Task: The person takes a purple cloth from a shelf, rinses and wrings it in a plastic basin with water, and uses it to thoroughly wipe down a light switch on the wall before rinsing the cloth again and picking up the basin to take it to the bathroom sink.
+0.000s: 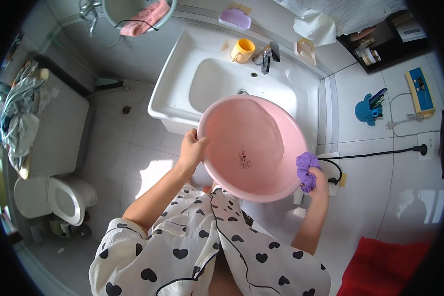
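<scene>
A pink plastic basin (225, 155) is held up in front of me, tilted, over the near edge of a white sink (166, 81). Clear water appears to lie in it, and its bottom bears printing. My left hand (192, 150) grips the basin's left rim, thumb on the inner side. At the right rim, my right hand (319, 185) clutches a crumpled purple cloth (307, 170) against the basin; the fingers behind it are hidden. The basin covers the sink's front right part.
A yellow mug (243, 50) stands by the chrome faucet (266, 61). A purple soap dish (235, 19) is mounted behind the sink. At right, a black power cord (373, 153) runs along the tiled wall. A toilet (68, 201) stands left, a red towel (381, 266) hangs lower right.
</scene>
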Demonstrator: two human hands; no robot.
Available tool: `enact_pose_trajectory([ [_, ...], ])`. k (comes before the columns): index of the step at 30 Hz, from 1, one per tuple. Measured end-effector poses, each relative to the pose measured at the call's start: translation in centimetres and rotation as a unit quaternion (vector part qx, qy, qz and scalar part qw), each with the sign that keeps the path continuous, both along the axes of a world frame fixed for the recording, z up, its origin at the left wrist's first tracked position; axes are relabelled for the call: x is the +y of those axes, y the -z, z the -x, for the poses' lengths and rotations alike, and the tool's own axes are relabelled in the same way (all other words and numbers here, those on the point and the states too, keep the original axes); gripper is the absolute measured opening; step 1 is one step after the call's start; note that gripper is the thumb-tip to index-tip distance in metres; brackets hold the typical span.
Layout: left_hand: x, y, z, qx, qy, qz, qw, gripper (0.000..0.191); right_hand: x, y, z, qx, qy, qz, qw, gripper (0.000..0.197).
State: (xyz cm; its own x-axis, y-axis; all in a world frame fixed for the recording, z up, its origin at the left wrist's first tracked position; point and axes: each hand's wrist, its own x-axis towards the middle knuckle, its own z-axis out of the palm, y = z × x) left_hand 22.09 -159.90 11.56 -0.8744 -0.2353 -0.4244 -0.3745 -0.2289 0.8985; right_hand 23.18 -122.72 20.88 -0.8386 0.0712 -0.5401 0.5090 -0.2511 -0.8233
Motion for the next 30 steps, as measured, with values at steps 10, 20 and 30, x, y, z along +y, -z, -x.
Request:
enact_pose_trajectory([
  [10,3.5,0.4,8.4,-0.125,0.052,-0.14,0.981,0.04,3.7,-2.7,11.7,-0.076,0.043,-0.051,0.995,0.035],
  [20,5.6,-0.9,9.0,-0.155,-0.052,-0.221,0.962,0.034,5.4,-0.8,20.1,-0.116,0.03,-0.056,0.991,0.033],
  [30,1.4,-0.9,11.1,-0.145,-0.099,-0.23,0.957,0.03,1.8,1.1,24.8,-0.138,0.011,0.001,0.99,0.026],
])
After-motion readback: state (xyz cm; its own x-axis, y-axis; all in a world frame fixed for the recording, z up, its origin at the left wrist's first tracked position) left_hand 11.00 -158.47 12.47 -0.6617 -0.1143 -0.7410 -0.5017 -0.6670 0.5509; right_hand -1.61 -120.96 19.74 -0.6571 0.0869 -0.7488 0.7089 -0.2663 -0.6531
